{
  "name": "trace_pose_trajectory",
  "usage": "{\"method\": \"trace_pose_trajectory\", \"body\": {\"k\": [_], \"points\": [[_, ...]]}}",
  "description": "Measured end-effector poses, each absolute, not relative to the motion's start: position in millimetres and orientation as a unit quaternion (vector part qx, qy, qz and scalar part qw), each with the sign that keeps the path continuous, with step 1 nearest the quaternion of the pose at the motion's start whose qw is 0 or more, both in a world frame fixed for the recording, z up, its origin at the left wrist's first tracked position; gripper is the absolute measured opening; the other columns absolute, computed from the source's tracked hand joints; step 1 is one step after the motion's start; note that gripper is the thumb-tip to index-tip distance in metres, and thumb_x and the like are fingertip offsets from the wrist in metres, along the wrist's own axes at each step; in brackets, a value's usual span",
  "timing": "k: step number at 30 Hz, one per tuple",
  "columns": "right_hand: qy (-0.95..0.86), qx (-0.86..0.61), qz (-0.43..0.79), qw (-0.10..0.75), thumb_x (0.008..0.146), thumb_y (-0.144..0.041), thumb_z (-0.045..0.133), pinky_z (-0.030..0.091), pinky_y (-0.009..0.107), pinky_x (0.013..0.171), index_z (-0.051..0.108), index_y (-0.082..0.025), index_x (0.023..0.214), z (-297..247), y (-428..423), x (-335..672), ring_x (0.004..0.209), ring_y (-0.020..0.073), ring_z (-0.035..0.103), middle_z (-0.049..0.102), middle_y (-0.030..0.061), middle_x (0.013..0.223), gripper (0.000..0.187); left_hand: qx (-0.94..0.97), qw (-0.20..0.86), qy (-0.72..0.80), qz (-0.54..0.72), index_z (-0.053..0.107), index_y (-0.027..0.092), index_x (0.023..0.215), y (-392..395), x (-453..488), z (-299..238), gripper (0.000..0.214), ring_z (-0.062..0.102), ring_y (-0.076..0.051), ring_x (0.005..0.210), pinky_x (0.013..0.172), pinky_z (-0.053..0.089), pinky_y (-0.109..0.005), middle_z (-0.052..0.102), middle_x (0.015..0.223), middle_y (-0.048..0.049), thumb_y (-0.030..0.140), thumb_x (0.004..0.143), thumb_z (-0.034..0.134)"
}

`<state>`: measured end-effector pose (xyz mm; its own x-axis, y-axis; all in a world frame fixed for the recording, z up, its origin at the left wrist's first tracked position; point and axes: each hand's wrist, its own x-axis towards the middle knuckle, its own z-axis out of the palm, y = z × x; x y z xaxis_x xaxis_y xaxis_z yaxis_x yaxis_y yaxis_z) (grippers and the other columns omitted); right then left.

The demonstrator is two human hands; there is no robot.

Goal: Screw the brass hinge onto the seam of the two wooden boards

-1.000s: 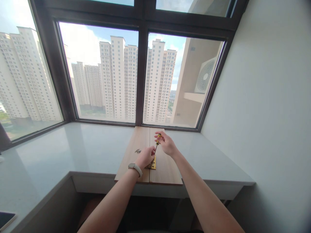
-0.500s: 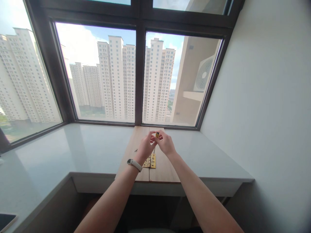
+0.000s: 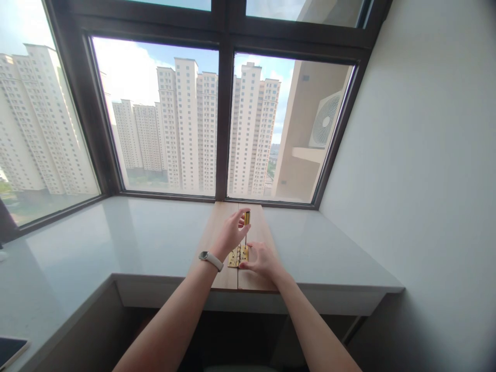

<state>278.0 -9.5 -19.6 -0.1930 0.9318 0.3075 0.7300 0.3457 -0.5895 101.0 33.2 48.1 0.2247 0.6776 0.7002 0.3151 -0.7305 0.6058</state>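
Note:
A screwdriver (image 3: 247, 219) with a yellow and black handle stands upright, its tip down at a brass hinge (image 3: 233, 258). My left hand (image 3: 233, 231) is closed around the screwdriver handle. The hinge lies opened flat across the seam between two light wooden boards (image 3: 253, 281). My right hand (image 3: 264, 260) grips the hinge's right leaf, thumb at its near edge and forefinger near its far corner. Fingers partly cover that leaf, and my left wrist is close by the left leaf. I cannot make out the screw under the tip.
The boards lie on a white countertop (image 3: 163, 243) that reaches to the dark window frame (image 3: 225, 129). A white wall (image 3: 418, 155) rises on the right. A dark flat device (image 3: 11, 351) lies at the lower left corner.
My right hand has let go of the screwdriver handle and come down onto the hinge's right leaf. My left hand stays on the handle, which now stands straighter.

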Motion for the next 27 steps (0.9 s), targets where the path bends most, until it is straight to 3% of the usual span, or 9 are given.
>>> {"method": "trace_pose_trajectory", "body": {"k": [8,14,19,24,27], "points": [[-0.761,-0.564,0.122,0.297,0.064,-0.059,0.083,0.044,0.045,0.102,0.059,-0.019,0.135,-16.8,-18.3,272.6,0.119,0.0323,0.059,0.065,0.0148,0.125,0.085,0.762,0.168,0.333,0.530,0.053,0.026,0.133,33.6,102.2,49.2,0.043,0.066,-0.015,0.079,0.068,0.060,-0.027,0.066,0.102,-0.0059,0.022,0.092,0.062],[-0.736,-0.584,0.035,0.342,0.077,-0.073,0.066,0.045,0.051,0.099,0.061,-0.021,0.129,-20.2,-65.4,252.8,0.116,0.0382,0.059,0.065,0.0174,0.124,0.075,0.766,0.161,0.335,0.524,0.053,0.027,0.133,31.7,102.1,49.6,0.043,0.066,-0.014,0.079,0.069,0.060,-0.027,0.065,0.102,-0.0053,0.021,0.092,0.061],[-0.711,-0.606,-0.064,0.351,0.071,-0.080,0.065,0.033,0.062,0.109,0.057,-0.024,0.136,-53.3,-109.4,216.5,0.136,0.0489,0.041,0.050,0.0213,0.146,0.086,0.766,0.161,0.338,0.522,0.053,0.028,0.133,29.5,102.9,49.5,0.042,0.066,-0.014,0.079,0.069,0.060,-0.027,0.065,0.103,-0.0053,0.021,0.093,0.060],[-0.695,-0.609,-0.090,0.371,0.086,-0.066,0.059,0.031,0.059,0.114,0.054,-0.028,0.140,-76.0,-116.2,197.6,0.142,0.0425,0.038,0.052,0.0159,0.147,0.066,0.764,0.159,0.337,0.526,0.053,0.027,0.133,29.2,103.2,48.9,0.040,0.067,-0.014,0.079,0.068,0.060,-0.027,0.066,0.102,-0.0062,0.022,0.093,0.060],[-0.699,-0.608,-0.091,0.366,0.088,-0.062,0.058,0.030,0.058,0.116,0.050,-0.027,0.144,-79.1,-113.6,197.6,0.145,0.0405,0.035,0.048,0.0157,0.151,0.066,0.766,0.160,0.334,0.526,0.054,0.027,0.133,28.6,102.8,48.9,0.040,0.067,-0.014,0.079,0.068,0.060,-0.027,0.066,0.103,-0.0063,0.023,0.093,0.060]]}}
